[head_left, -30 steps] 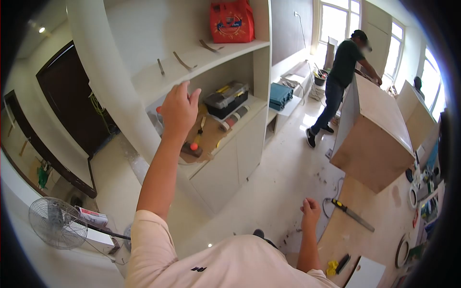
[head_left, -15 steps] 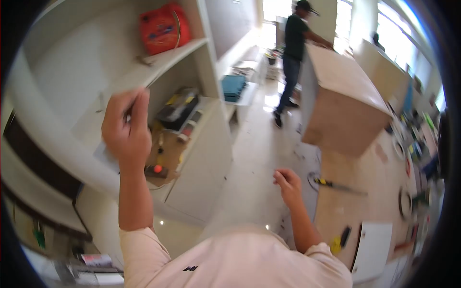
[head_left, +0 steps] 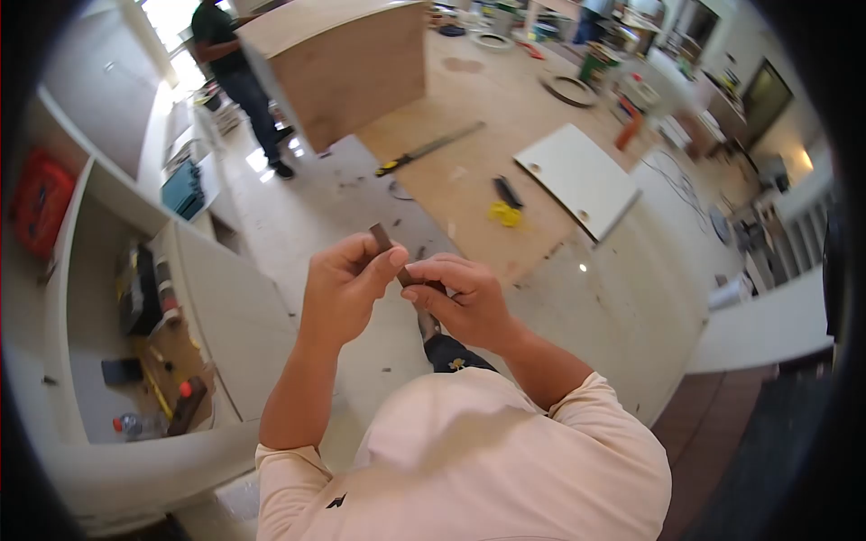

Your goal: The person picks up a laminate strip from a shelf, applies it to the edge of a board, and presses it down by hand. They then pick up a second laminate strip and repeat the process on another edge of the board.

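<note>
both hands, left hand point(head_left: 345, 287) and right hand point(head_left: 456, 299), pinch what looks like a brown strip point(head_left: 390, 252).

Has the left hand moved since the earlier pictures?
Yes. The left hand came away from the white shelf unit toward the chest, meeting the right hand on a small brown piece.

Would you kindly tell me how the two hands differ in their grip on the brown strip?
The left hand sits higher, pinching the brown strip near its free top end; the right hand sits lower, curled over the other end, hiding it. Both are shut on the strip.
</note>
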Available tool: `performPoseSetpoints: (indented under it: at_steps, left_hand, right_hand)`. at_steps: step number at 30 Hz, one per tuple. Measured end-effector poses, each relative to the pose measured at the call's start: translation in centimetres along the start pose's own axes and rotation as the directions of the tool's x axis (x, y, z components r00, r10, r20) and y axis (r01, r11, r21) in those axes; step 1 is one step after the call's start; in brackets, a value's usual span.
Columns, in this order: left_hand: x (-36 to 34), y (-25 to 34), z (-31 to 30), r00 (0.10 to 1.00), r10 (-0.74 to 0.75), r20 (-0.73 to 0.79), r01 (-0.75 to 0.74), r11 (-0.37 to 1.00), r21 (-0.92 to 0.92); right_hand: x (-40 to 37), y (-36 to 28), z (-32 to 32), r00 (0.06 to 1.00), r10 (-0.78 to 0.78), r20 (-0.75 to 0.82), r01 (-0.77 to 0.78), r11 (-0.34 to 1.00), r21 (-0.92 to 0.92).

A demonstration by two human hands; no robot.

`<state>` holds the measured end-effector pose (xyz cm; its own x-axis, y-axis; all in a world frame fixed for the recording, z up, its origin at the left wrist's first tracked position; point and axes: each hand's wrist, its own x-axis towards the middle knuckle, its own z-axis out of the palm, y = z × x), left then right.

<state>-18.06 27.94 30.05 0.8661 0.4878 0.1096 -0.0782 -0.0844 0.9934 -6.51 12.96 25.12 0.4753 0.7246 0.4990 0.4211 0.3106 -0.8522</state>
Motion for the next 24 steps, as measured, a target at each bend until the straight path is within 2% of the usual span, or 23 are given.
performPoseSetpoints:
  at_steps: [1, 3, 5, 6, 9, 12, 18, 21, 24]
  left_hand:
    - [0.5, -1.2, 1.6, 0.998, -0.002, 0.057, 0.005, 0.998, -0.06]
    - [1.0, -4.1, 5.3, 0.991, 0.028, 0.134, -0.008, 0.989, -0.147]
    - [0.6, -7.3, 9.6, 0.983, 0.089, 0.163, -0.054, 0.976, -0.211]
    - [-0.1, -8.9, 11.0, 0.966, 0.016, 0.258, 0.038, 0.978, -0.203]
    - [-3.1, -11.0, 16.3, 0.9, -0.128, 0.416, 0.209, 0.966, -0.154]
    - [-4.0, -13.1, 21.7, 0.864, -0.211, 0.458, 0.268, 0.961, -0.062]
    - [-3.3, -16.3, 36.7, 0.868, -0.209, 0.451, 0.153, 0.975, 0.159]
    - [-2.9, -18.3, 43.3, 0.848, -0.23, 0.478, 0.143, 0.967, 0.211]
    - [-2.1, -19.7, 47.4, 0.858, -0.208, 0.469, 0.097, 0.964, 0.249]
  right_hand:
    - [-1.4, -0.5, -1.1, 0.988, 0.142, -0.063, -0.136, 0.986, 0.092]
    - [-4.3, -0.6, -3.3, 0.897, 0.412, -0.16, -0.352, 0.884, 0.308]
    - [-6.4, -0.4, -6.6, 0.797, 0.532, -0.287, -0.388, 0.814, 0.431]
    - [-7.3, -0.1, -8.5, 0.739, 0.583, -0.338, -0.387, 0.777, 0.496]
    - [-10.7, 1.6, -14.1, 0.677, 0.589, -0.441, -0.261, 0.753, 0.604]
    - [-14.4, 2.5, -19.8, 0.591, 0.589, -0.552, -0.219, 0.775, 0.592]
    - [-22.8, 5.9, -33.4, 0.455, 0.569, -0.685, -0.337, 0.822, 0.459]
    - [-26.1, 7.3, -40.7, 0.414, 0.606, -0.679, -0.339, 0.795, 0.503]
    - [-27.7, 9.4, -45.5, 0.387, 0.664, -0.64, -0.326, 0.748, 0.578]
